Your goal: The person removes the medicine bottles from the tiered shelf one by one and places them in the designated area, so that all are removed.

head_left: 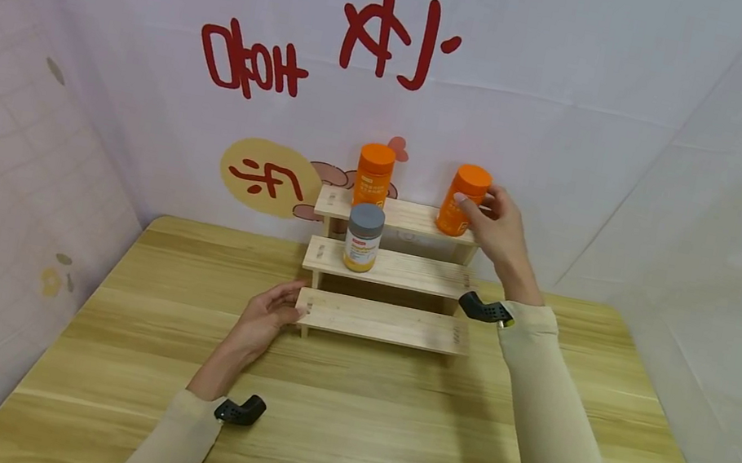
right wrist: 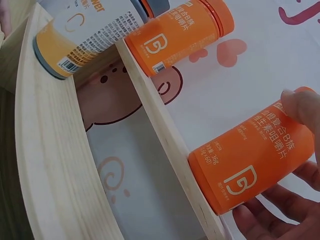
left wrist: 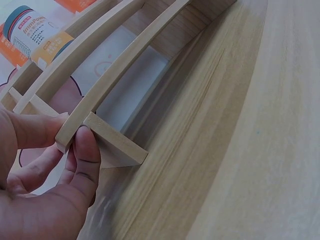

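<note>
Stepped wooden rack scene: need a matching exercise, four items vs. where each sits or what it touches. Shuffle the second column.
Items:
1. grey-lidded bottle
2. orange bottle without a hand on it
3. tilted orange bottle
4. left hand

Places:
A. top step, right end, held by the right hand
B. left end of the bottom step of the rack
C. middle step
D. top step, upright, left of centre

Pairs: 1-C, 2-D, 3-A, 4-B

Orange bottle (head_left: 462, 200) tilted on the right end of the top step, orange cap up, base edge meeting the wood. Pale three-step wooden rack (head_left: 385, 322) squarely at the table's back.
</note>
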Tool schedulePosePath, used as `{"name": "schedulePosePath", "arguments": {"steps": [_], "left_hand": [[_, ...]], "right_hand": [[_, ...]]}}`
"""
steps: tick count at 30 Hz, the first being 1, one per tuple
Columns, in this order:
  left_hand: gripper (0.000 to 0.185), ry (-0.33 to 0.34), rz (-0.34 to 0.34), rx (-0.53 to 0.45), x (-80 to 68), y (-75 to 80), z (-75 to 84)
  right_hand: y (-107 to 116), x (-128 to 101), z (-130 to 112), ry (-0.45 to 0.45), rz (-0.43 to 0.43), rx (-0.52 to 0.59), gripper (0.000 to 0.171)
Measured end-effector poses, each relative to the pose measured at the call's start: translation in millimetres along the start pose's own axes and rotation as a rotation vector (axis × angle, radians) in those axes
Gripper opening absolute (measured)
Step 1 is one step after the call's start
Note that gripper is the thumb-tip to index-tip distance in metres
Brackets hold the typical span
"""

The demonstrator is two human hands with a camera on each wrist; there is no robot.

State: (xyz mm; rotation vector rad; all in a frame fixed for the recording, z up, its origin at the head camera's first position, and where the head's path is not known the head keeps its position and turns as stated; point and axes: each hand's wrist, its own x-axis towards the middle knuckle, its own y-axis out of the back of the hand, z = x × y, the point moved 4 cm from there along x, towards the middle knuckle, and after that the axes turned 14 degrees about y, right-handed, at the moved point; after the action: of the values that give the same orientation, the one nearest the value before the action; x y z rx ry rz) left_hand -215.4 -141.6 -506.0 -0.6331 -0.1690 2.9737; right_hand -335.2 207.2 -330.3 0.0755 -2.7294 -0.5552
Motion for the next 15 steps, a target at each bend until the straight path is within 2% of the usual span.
{"name": "schedulePosePath", "arguments": {"steps": [15], "left_hand": [[0.059,-0.012,-0.013,0.008,0.2,0.6,-0.7]], "right_hand": [[0.5,-8.8,-6.5,0.059,0.013,-0.049,0.069]]}}
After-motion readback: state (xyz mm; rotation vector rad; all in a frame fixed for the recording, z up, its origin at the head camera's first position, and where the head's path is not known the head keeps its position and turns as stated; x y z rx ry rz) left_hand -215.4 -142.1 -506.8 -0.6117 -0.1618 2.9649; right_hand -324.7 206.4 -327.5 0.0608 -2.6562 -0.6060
